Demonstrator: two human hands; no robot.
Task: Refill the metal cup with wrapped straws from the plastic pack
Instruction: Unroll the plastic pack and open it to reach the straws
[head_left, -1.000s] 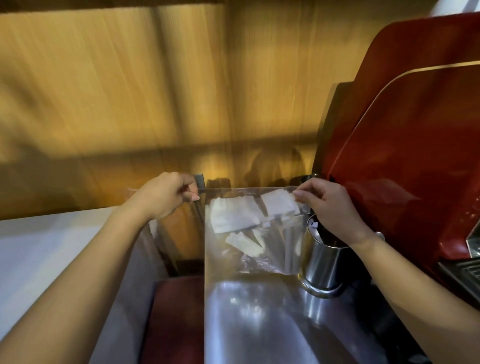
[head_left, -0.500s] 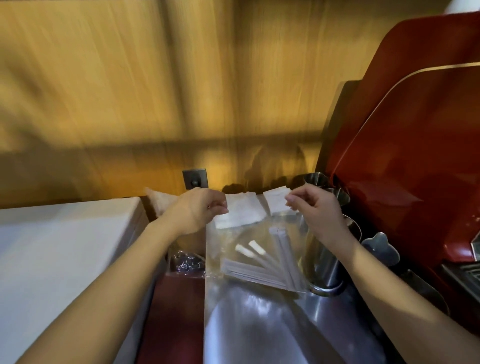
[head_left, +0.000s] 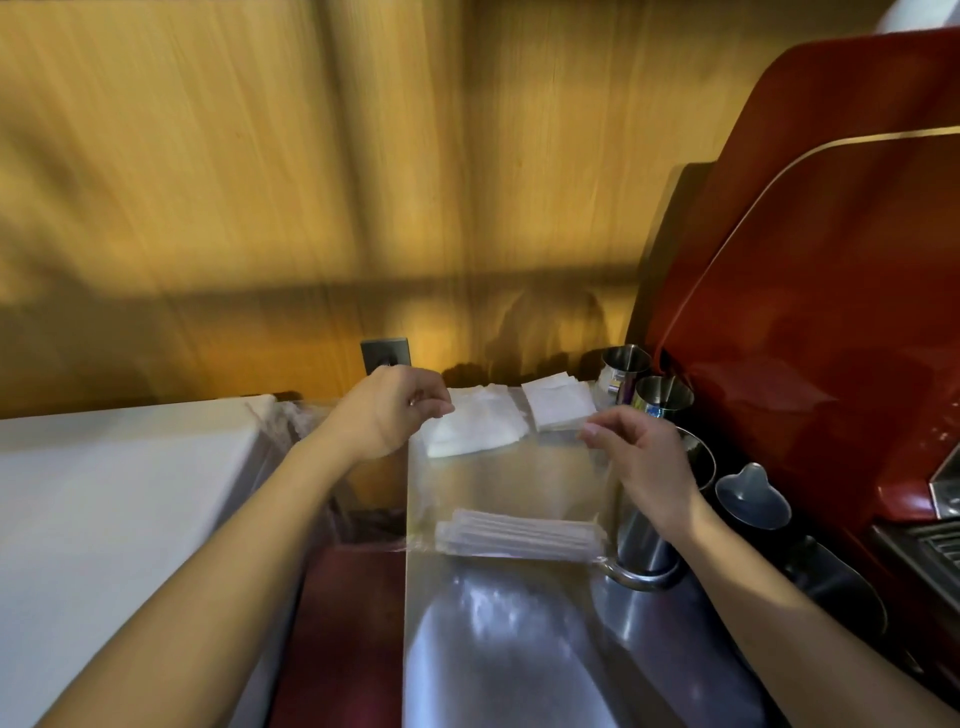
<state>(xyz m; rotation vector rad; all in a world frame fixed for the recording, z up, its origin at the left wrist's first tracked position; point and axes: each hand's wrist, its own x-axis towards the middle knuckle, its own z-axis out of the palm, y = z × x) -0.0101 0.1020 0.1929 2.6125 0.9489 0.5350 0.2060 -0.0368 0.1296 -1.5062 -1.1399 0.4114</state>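
Wrapped straws (head_left: 519, 535) lie at bottom of clear plastic pack (head_left: 511, 483), near metal cup (head_left: 652, 535) on steel worktop (head_left: 498, 649). L hand (head_left: 387, 415) & R hand (head_left: 641, 457) pinch its top corners. Opening step; next, prob. reach in for straws.

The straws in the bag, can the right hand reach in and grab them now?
Probably not yet. The right hand and left hand both pinch the plastic pack's top edge, and the straws lie at its bottom, sealed behind the film.
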